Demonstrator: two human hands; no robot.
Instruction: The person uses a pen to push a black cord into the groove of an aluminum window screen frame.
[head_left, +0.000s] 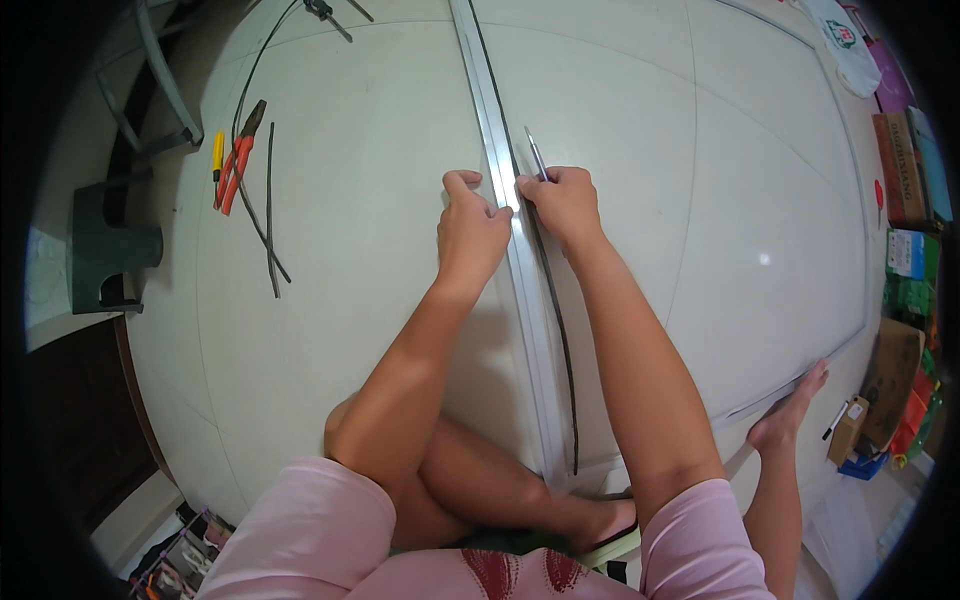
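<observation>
A long silver aluminium bar (530, 310) runs from the top of the view down toward my crossed leg. Beside its right edge lies a thin black rubber strip (562, 335), its near end loose on the floor. My left hand (472, 228) is curled at the bar's left side, with the thumb pressed on the metal. Across from it, my right hand (568, 208) is closed around a slim silver pen-like tool (537, 153) that points away from me. The right thumb and fingertips rest by the black strip; what lies right under them is hidden.
Red-handled pliers (238, 165), a yellow-handled tool (218, 155) and black strip pieces (270, 215) lie left on the tiles. A dark green stool (110, 245) stands beyond them. Thin frame edges (862, 220) cross the floor at right, near boxes (897, 165) and a marker (835, 420).
</observation>
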